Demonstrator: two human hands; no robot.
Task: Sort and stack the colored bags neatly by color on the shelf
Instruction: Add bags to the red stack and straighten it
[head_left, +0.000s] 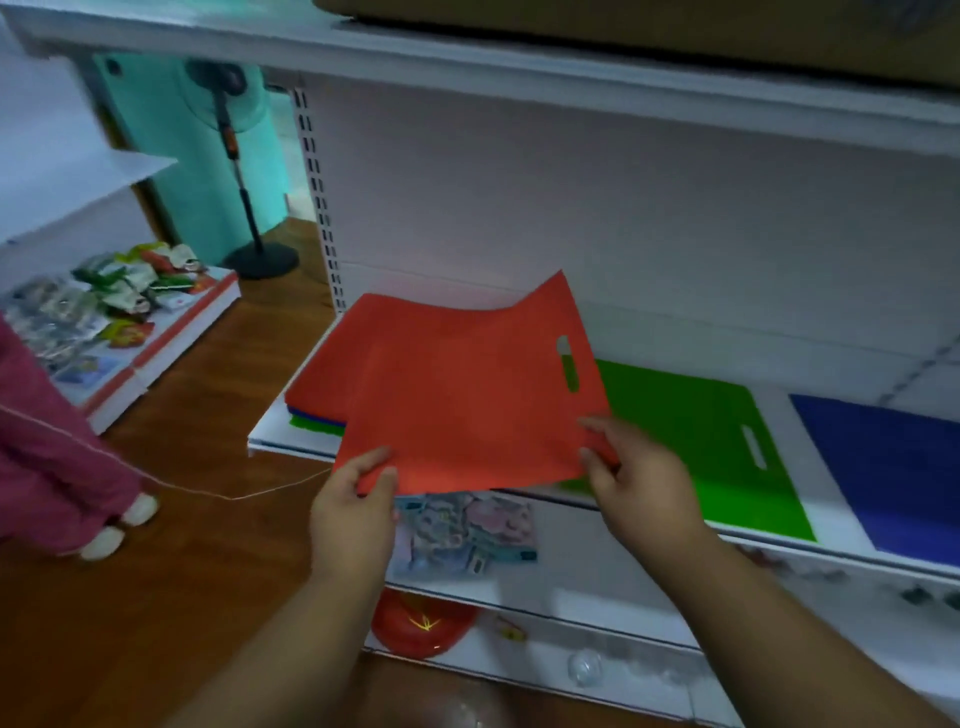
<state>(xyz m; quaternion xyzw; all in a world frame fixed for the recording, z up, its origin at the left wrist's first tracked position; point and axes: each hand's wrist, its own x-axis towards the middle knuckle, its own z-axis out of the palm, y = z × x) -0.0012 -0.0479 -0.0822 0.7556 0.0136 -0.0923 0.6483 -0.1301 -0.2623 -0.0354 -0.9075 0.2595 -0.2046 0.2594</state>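
So both hands have the red bag (457, 395) lifted just above the mixed pile (311, 415) at the left end of the shelf (270, 441). The left hand (353, 499) pinches the near left corner, thumb on top and fingers tucked underneath. The right hand (639, 478) pinches the near right corner the same way. Holding it by the two near corners makes sense to me: it keeps the floppy fabric spread flat so it doesn't fold on itself before it gets laid down.

The far edge curls upward, with the right back corner lifted highest. The handle slot (569, 364) sits along the bag's right side, so its top points right, toward the green bag (701, 431). Its long axis looks like it runs roughly left-right along the shelf, though the curl makes that hard to call for sure.

Under the red bag you can see blue and green edges poking out of the pile, so that stack isn't sorted yet. The green bag lies flat in the middle of the shelf with its slot on the right too, and the blue bag (893, 467) lies just beside it further right. My guess is red needs its own spot.
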